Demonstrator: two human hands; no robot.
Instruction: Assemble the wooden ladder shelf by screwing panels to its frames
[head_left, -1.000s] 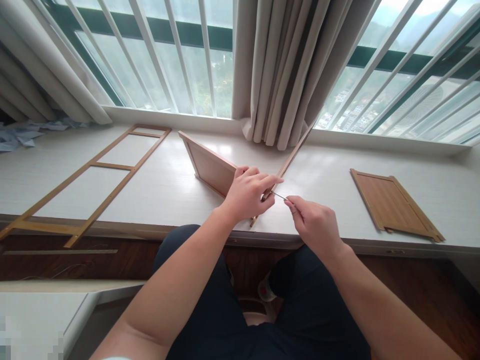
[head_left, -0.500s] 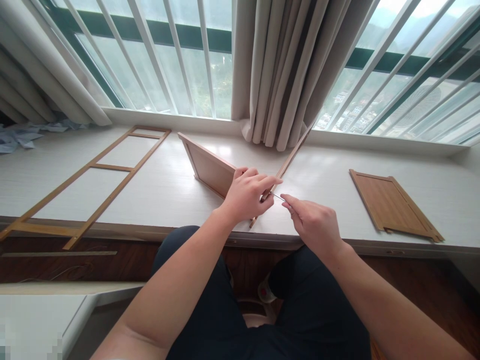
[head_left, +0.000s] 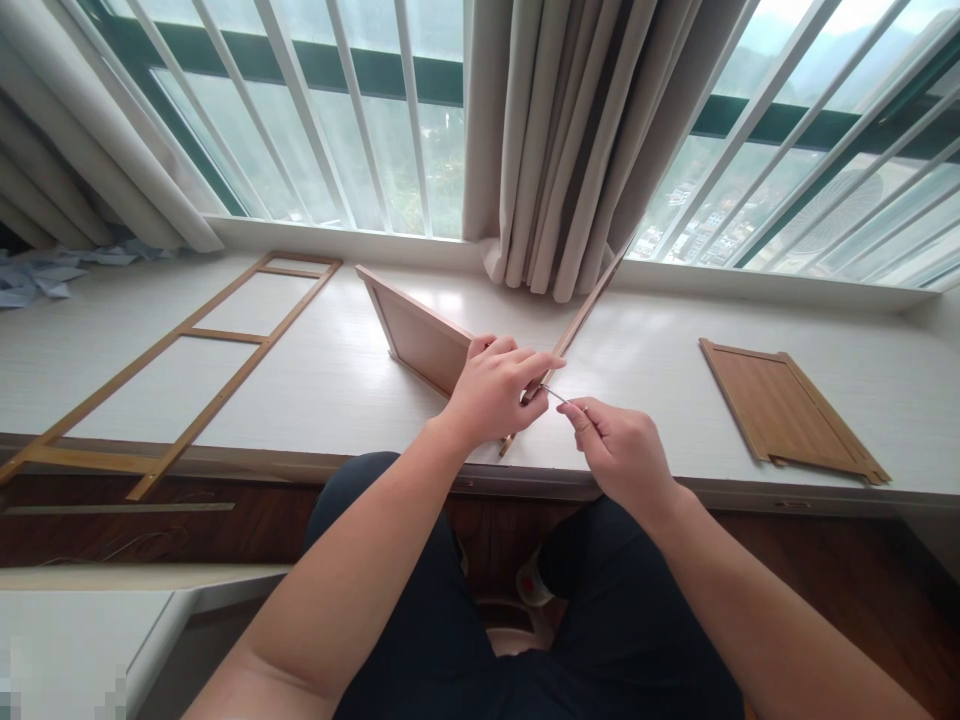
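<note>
The forearms (head_left: 364,555) are bare, trousers (head_left: 637,615) dark navy.

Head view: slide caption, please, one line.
At a white window ledge, the left hand grips a wooden rail while the right hand pinches a thin metal rod angled toward it.

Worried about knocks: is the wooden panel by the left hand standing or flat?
Standing on edge: the wooden panel shows its broad face rising from the white ledge.

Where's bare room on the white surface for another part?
Bare: between the open frame and the standing panel; also between the edge-on piece and flat panel, beyond the right hand. Crowded: around the left hand, where standing panel, edge-on piece and thin metal tool bunch together.
</note>
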